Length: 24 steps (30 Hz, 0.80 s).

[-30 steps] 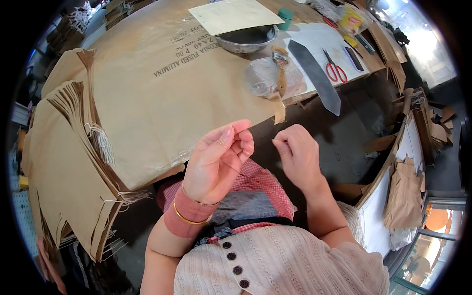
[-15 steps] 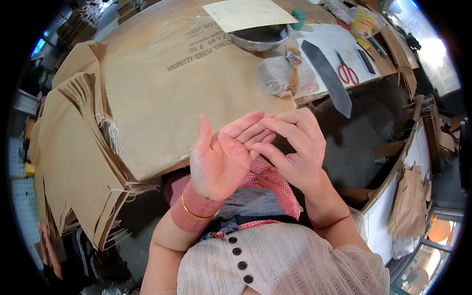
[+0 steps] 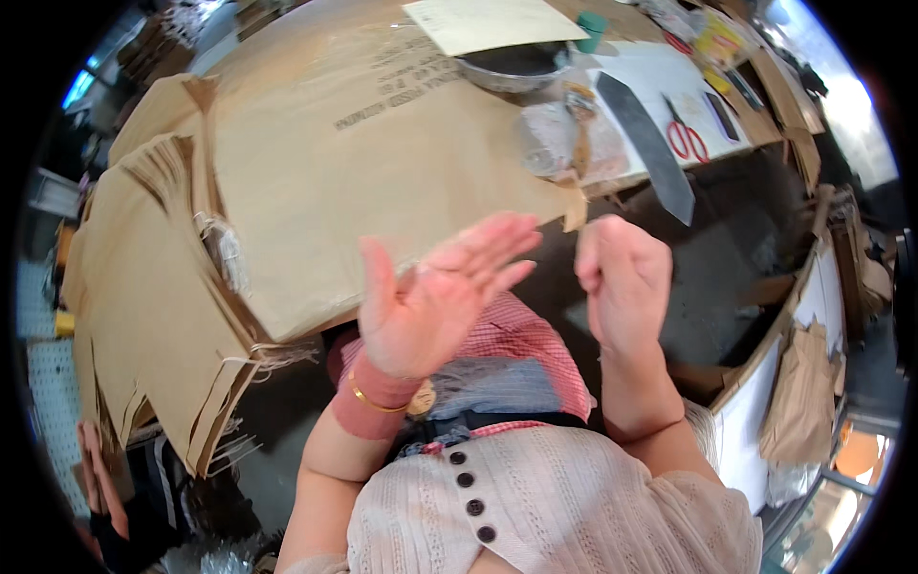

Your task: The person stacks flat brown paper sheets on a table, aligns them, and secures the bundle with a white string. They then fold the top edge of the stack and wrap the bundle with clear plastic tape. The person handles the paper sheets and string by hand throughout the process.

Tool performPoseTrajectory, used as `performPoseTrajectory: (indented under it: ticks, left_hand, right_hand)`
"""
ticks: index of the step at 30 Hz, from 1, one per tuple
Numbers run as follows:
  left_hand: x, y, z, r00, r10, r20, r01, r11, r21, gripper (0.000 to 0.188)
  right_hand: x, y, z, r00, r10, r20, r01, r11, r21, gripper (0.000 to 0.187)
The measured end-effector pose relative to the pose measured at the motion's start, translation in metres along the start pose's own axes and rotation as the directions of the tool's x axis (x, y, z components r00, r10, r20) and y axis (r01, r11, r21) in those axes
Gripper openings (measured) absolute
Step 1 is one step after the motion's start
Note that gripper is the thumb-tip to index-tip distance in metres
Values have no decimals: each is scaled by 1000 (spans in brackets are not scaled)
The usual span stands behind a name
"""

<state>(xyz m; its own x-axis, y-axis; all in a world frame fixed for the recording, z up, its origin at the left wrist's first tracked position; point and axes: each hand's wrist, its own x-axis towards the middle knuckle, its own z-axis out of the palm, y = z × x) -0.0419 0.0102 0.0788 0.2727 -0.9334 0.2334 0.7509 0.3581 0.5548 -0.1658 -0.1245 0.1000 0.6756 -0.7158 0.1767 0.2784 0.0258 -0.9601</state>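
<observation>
My left hand (image 3: 426, 306) is held palm up over my lap, fingers stretched out and thumb apart, with nothing on the palm. A reddish wrap and a gold bangle circle its wrist. To its right, apart from it, my right hand (image 3: 626, 277) is closed in a fist just off the table's corner. Its curled fingers hide whatever may be inside. Beyond the hands a large brown paper sheet (image 3: 382, 191) with print covers the table. Nearest the right hand, at the corner, a tan strip (image 3: 574, 207) hangs down. Behind it lie a clear plastic bag (image 3: 550, 139) and a brush (image 3: 580, 134).
Stacked brown paper bags (image 3: 163, 277) with white strings hang over the left edge. At the back stands a metal bowl (image 3: 516, 77) under a pale board (image 3: 492, 24). A dark pointed strip (image 3: 650, 143), red-handled scissors (image 3: 687, 139) and a phone (image 3: 722, 117) lie right.
My right hand has drawn away to the right from the left fingertips and curled into a fist. The left hand has stayed spread, shifting slightly. The view has moved a little.
</observation>
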Motion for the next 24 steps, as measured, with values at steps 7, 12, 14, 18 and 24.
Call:
performPoseTrajectory:
  ticks: [7,12,14,18,24]
  left_hand:
    - [9,-2,4,882,471,7,-73,122,990,26]
    - [17,-5,5,846,440,301,-156,-337,929,31]
    - [19,-4,-2,839,432,333,-164,-382,910,29]
    - [15,-3,-9,792,339,507,-235,-597,767,25]
    - [16,-1,-6,762,442,474,-241,-485,841,15]
  right_hand:
    - [1,17,-8,849,445,285,-527,758,384,64]
    - [-4,27,2,789,401,465,-605,637,478,70]
    - [-4,30,2,778,323,539,-615,566,549,70]
    - [-10,16,13,750,343,566,-661,337,671,74]
    - [-11,9,11,738,318,596,-673,274,687,86]
